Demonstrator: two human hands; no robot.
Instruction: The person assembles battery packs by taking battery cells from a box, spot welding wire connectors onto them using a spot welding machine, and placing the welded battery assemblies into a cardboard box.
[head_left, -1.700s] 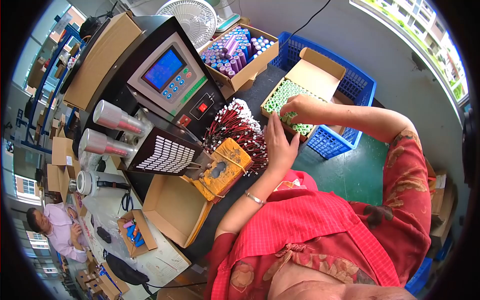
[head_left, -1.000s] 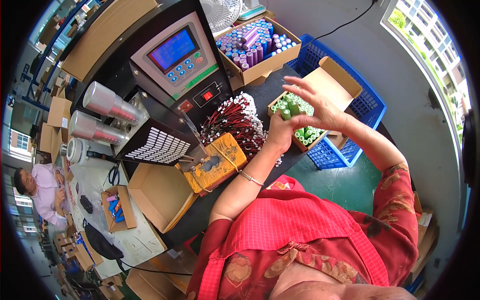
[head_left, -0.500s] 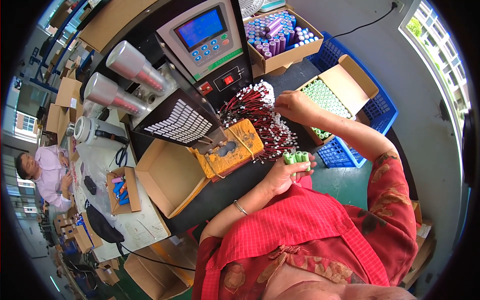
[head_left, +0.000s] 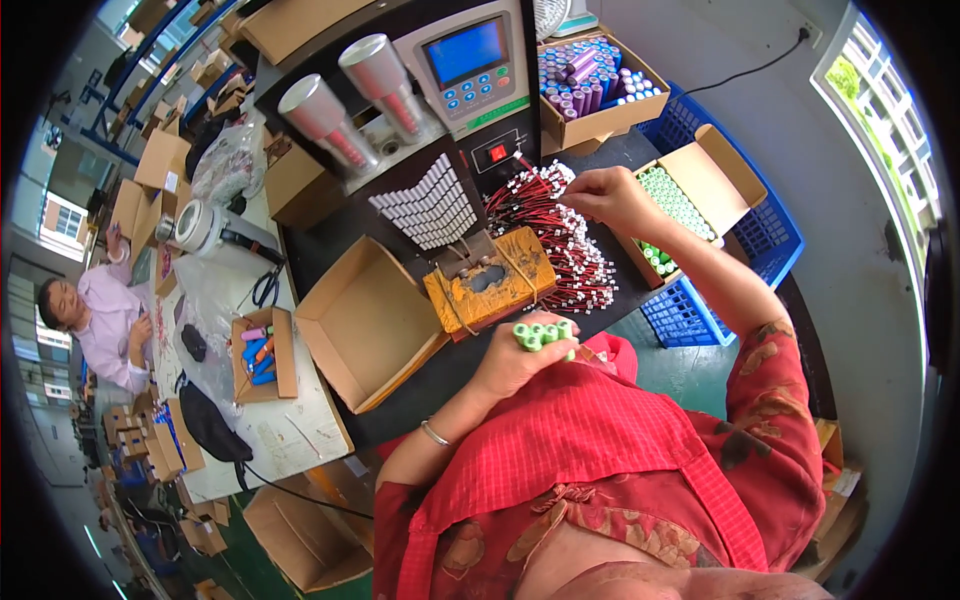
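My left hand (head_left: 505, 362) is wrapped around several green cylindrical battery cells (head_left: 545, 336), their ends facing up, close to the red apron. My right hand (head_left: 608, 198) has its fingertips pinched together at the edge of a heap of red-and-black wire leads (head_left: 575, 250) with white connectors. One lead (head_left: 519, 158) stands up from the heap and runs toward those fingertips. In front of the left hand sits a worn yellow block (head_left: 490, 285) tied with a band, under the tips of a spot-welding machine (head_left: 483, 95) with a blue screen.
A carton of green cells (head_left: 668, 200) rests by a blue basket (head_left: 775, 215); a carton of purple and blue cells (head_left: 610, 115) stands behind. Left of the block lie an open cardboard box (head_left: 365, 325) and a small box of cells (head_left: 262, 365). Another person (head_left: 105, 310) sits far left.
My left hand has moved left and nearer my body with the cells, turning their ends upward. My right hand has lifted slightly from the wire heap. The whole view has shifted.
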